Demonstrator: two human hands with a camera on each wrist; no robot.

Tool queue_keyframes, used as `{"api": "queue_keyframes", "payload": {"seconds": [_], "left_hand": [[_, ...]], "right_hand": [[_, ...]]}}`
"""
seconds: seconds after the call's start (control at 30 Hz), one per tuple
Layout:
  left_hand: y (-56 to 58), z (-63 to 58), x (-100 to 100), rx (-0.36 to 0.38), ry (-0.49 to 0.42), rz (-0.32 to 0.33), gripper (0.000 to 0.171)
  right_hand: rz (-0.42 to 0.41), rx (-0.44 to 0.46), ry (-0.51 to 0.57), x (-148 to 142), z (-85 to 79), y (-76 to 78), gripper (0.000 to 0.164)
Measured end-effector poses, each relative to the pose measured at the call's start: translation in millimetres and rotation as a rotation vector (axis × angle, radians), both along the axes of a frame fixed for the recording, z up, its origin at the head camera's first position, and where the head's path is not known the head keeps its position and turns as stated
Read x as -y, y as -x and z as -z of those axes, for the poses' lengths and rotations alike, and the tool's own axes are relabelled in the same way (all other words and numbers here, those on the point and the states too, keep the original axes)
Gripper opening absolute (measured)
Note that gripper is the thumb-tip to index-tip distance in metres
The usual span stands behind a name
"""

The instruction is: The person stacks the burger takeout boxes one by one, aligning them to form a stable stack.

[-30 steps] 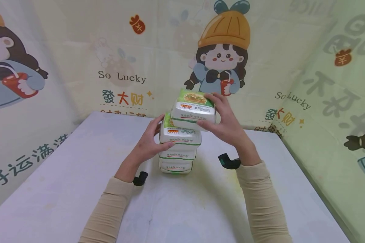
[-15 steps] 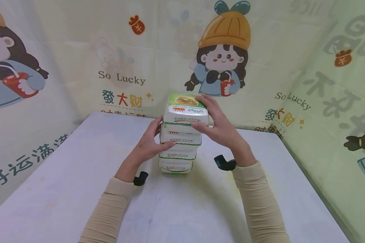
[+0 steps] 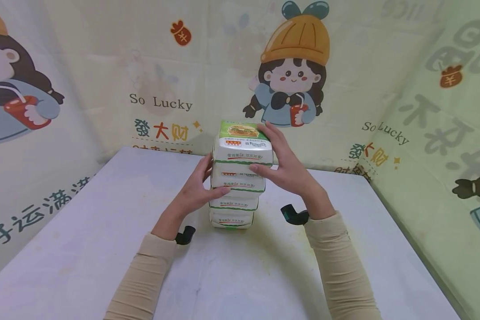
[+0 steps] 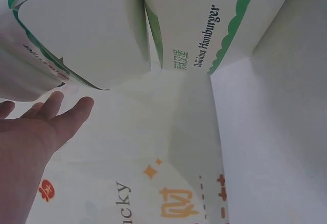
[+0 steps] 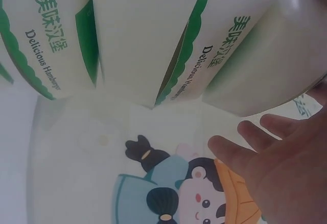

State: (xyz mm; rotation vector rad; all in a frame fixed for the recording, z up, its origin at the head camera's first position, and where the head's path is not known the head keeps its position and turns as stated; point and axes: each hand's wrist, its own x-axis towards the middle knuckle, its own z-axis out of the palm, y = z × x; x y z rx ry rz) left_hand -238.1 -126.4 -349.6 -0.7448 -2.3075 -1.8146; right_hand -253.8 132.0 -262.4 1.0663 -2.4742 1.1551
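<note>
Several white-and-green cardboard hamburger boxes form a slightly uneven stack in the middle of the head view. My right hand (image 3: 290,171) grips the top hamburger box (image 3: 242,153), its thumb on the front and its fingers round the right side. This box sits on the second hamburger box (image 3: 244,183). My left hand (image 3: 192,191) holds that second box at its left, with the thumb across the front and the fingers along the side. Below are a third box (image 3: 236,204) and the bottom box (image 3: 231,220). Box sides (image 4: 84,30) fill the upper left wrist view.
The stack stands on a white table (image 3: 232,275). Behind it hangs a cream cloth (image 3: 220,80) printed with cartoon figures and lettering. Black wrist mounts (image 3: 296,215) stick out inward from both wrists.
My right hand has brought the top box left and down, from tilted above the stack to squarely on the second box. My left hand has stayed in place.
</note>
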Motion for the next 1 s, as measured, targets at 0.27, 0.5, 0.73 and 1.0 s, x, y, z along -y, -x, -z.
{"api": "queue_keyframes", "payload": {"seconds": [0.27,0.5,0.73,1.0], "left_hand": [[0.0,0.6,-0.3,-0.003,-0.005,0.013,0.089],[-0.1,0.9,-0.7,-0.022,0.006,0.006,0.095],[-0.5,0.1,0.1,-0.03,-0.007,0.01,0.097],[0.6,0.6,1.3,-0.073,0.008,0.004,0.098]], "right_hand": [[-0.018,-0.025,0.001,-1.4,0.4,-1.4,0.091],[-0.048,-0.028,0.015,-2.7,0.9,-2.2,0.091],[-0.041,-0.036,0.02,-4.6,1.7,-4.2,0.092],[-0.01,-0.038,0.02,-11.5,6.1,-6.5,0.093]]}}
